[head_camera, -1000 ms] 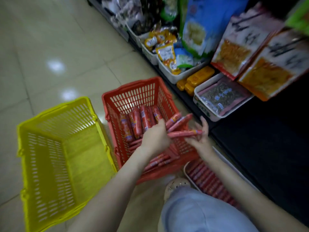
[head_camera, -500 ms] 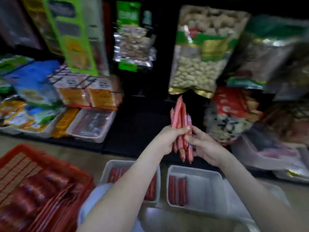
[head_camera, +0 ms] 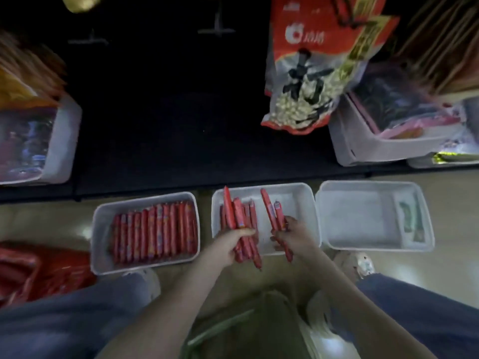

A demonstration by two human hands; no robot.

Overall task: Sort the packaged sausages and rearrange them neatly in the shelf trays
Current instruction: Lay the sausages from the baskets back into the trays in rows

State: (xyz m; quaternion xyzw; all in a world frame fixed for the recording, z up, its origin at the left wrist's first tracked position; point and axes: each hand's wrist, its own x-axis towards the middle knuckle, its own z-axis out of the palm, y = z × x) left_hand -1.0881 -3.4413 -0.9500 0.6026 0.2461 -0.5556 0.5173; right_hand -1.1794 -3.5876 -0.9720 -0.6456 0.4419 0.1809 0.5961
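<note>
Fingers (head_camera: 245,232) of the left hand (head_camera: 226,246) and the right hand (head_camera: 294,235) grip thin red packaged sausages (head_camera: 237,216), pointing away, over the middle white plastic tray (head_camera: 298,200).

On the floor (head_camera: 440,263), before the shelf (head_camera: 168,151), the left tray (head_camera: 99,229) held a row of sausages (head_camera: 155,229); the middle tray (head_camera: 298,200) sat right of it, the right tray (head_camera: 363,218) beyond. A basket (head_camera: 39,270) lay far left.
</note>
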